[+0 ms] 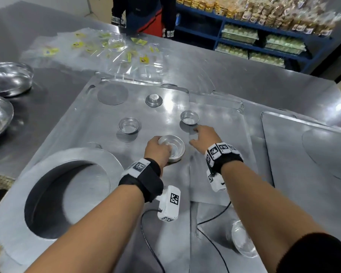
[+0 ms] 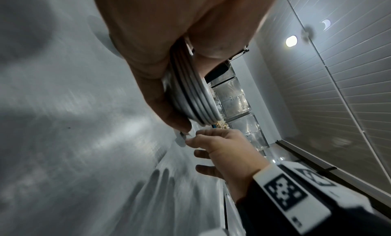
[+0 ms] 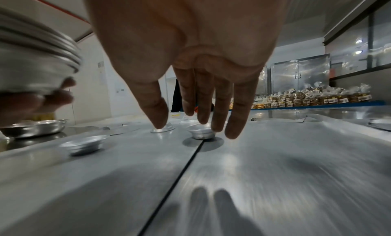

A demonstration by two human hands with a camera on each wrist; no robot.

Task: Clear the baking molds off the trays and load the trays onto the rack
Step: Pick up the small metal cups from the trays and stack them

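The left hand (image 1: 158,149) grips a nested stack of molds (image 1: 171,147); its rims number about four in the left wrist view. The right hand (image 1: 204,137), fingers spread and empty, is nearer the loose mold (image 1: 189,117) at its 11 o'clock. Three loose molds sit on the trays (image 1: 106,134), a fourth on the desk (image 1: 244,75) at 5 o'clock.

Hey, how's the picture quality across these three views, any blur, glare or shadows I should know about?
Head view: glare patches on the tray, far shelves smeared. Left wrist view: tray surface streaked with motion blur, stack of molds in the left hand fairly sharp. Right wrist view: right hand casts a finger shadow, foreground streaked.
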